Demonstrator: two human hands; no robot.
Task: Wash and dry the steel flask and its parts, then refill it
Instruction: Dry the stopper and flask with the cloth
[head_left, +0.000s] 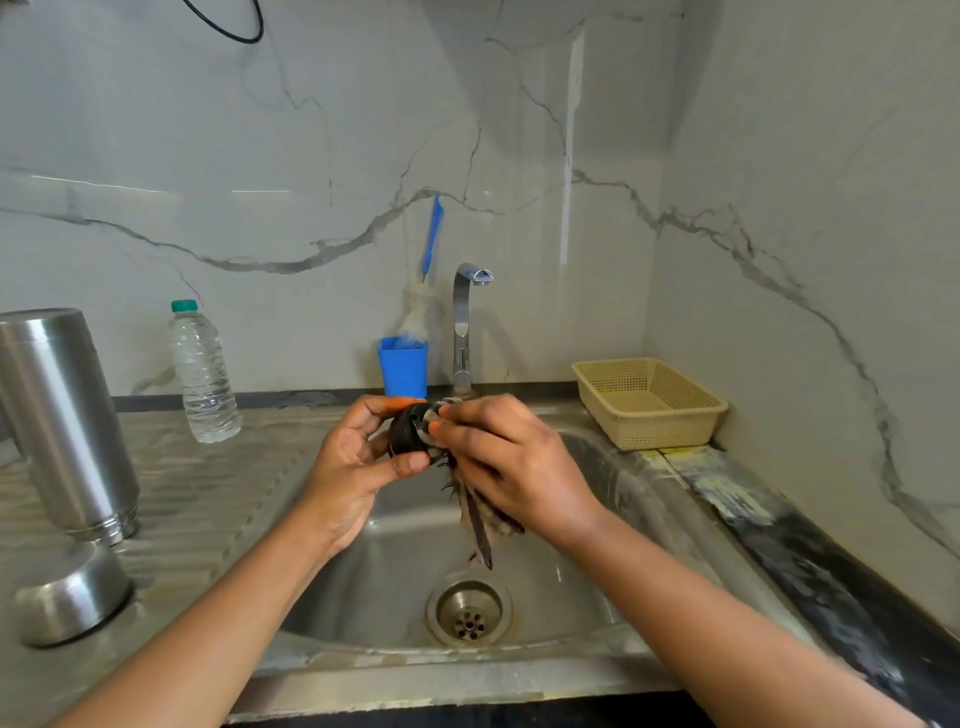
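Over the sink bowl (613, 519), my left hand (348, 467) grips a small black flask stopper (408, 434) between thumb and fingers. My right hand (509, 462) holds a striped cloth (480, 519) and presses a fold of it against the stopper; the cloth's fringed end hangs down toward the drain (470, 613). The steel flask body (57, 415) stands upside down on the ribbed drainboard at the left. Its steel cup lid (72, 597) sits mouth down in front of it.
A clear water bottle (202, 369) with a green cap stands behind the drainboard. A blue cup (404, 366) with a bottle brush stands beside the tap (465, 322); no water runs. A beige plastic basket (649, 400) sits at the right on the dark counter.
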